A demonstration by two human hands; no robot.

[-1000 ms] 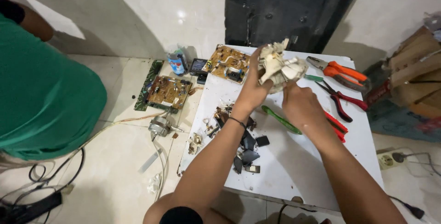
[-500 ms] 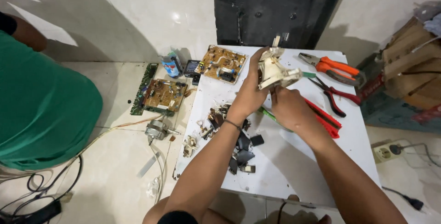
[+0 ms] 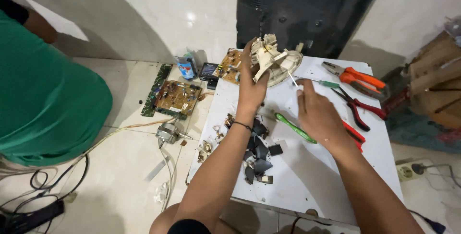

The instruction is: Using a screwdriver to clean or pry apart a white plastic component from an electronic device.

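Cream plastic part (image 3: 273,61) raised above white worktop (image 3: 312,167), clasped in left hand (image 3: 250,87) grip, fingers up. Right hand (image 3: 317,114) just beside it, pinching thin white stick (image 3: 292,79).

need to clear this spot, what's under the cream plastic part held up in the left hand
Below the cream plastic part lies the white table, with a circuit board poking out beside the left hand. What lies directly under the part is hidden.

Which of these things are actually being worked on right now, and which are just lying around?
In hand:
- cream plastic mechanism part, gripped by left hand
- thin white wire, pinched by right hand

Lying about:
- orange-handled pliers
- red-handled cutters
- green-handled tool
- black plastic fragments
- brown circuit board
- small metal motor
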